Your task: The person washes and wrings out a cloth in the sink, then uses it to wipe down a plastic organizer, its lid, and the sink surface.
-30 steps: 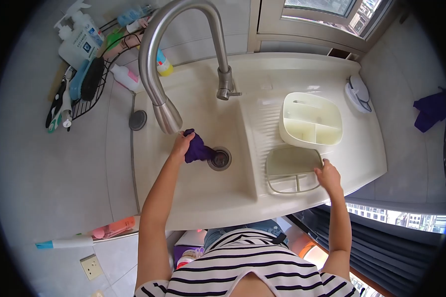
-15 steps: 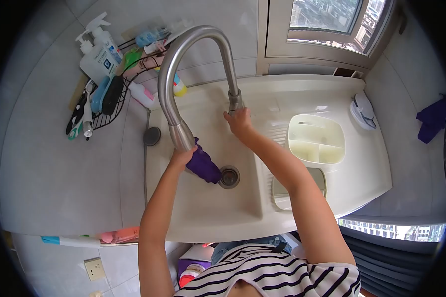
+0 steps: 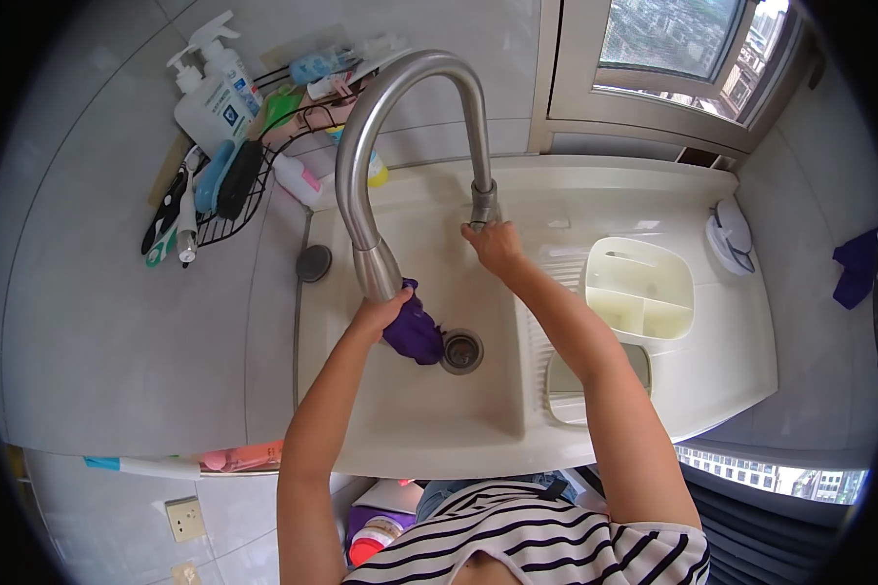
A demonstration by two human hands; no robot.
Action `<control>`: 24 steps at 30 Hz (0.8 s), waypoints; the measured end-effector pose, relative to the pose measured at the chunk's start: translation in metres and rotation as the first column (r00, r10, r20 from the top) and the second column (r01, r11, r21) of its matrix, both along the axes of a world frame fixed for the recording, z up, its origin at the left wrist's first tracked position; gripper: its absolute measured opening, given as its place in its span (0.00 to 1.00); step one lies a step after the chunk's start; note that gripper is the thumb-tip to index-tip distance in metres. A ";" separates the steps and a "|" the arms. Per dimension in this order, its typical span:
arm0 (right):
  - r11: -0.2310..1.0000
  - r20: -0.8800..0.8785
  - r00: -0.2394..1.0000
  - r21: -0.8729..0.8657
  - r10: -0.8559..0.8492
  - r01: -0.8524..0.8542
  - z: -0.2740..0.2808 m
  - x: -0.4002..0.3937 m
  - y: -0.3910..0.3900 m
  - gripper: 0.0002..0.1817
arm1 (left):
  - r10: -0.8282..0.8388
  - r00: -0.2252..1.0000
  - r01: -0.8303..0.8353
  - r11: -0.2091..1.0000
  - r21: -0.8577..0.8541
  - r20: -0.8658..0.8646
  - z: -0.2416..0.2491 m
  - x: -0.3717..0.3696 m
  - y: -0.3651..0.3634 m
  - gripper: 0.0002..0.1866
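A purple cloth [image 3: 415,333] hangs bunched from my left hand [image 3: 382,310], whose fingers are closed on it just under the spray head [image 3: 377,273] of the tall steel faucet [image 3: 356,166]. Its lower end comes close to the drain [image 3: 461,351] in the cream sink [image 3: 439,405]. At the foot of the faucet, my right hand [image 3: 498,246] has its fingers closed at the lever, which is mostly hidden behind them. I cannot make out whether water is running.
A cream divided container [image 3: 610,285] and a mirror-like tray [image 3: 557,382] lie on the ribbed drainboard to the right. A wire rack [image 3: 226,226] with brushes and pump bottles [image 3: 208,107] hangs on the left wall. A round dark stopper [image 3: 313,263] sits by the sink's left edge.
The view has shifted slightly, so the sink and faucet appear farther right. The purple cloth looks more bunched beneath the spray head. My right hand stays at the faucet's foot.
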State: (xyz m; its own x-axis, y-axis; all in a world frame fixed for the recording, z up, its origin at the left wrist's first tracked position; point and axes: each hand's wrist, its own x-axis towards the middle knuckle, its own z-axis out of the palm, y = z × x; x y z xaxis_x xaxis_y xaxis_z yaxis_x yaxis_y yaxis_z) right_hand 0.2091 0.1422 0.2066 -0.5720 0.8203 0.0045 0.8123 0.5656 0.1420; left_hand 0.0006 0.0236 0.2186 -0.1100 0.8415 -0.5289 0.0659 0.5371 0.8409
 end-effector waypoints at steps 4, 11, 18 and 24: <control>0.997 -0.009 1.000 0.076 0.015 -0.014 -0.006 0.001 0.002 0.20 | 0.000 1.000 0.000 1.000 -0.009 0.030 0.005 0.003 0.001 0.21; 0.992 -0.037 0.999 0.129 -0.001 0.006 -0.014 0.001 0.002 0.18 | 0.024 1.000 -0.024 0.999 -0.037 0.013 0.030 0.017 -0.004 0.18; 0.985 -0.047 0.995 0.139 -0.093 0.099 -0.013 -0.010 -0.002 0.20 | 0.006 0.993 -0.003 1.000 0.027 -0.121 0.029 0.018 -0.001 0.24; 0.944 -0.391 0.894 0.145 -0.220 0.295 0.005 -0.004 -0.062 0.33 | 0.081 0.991 -0.088 0.994 -0.058 -0.109 0.020 0.011 -0.001 0.19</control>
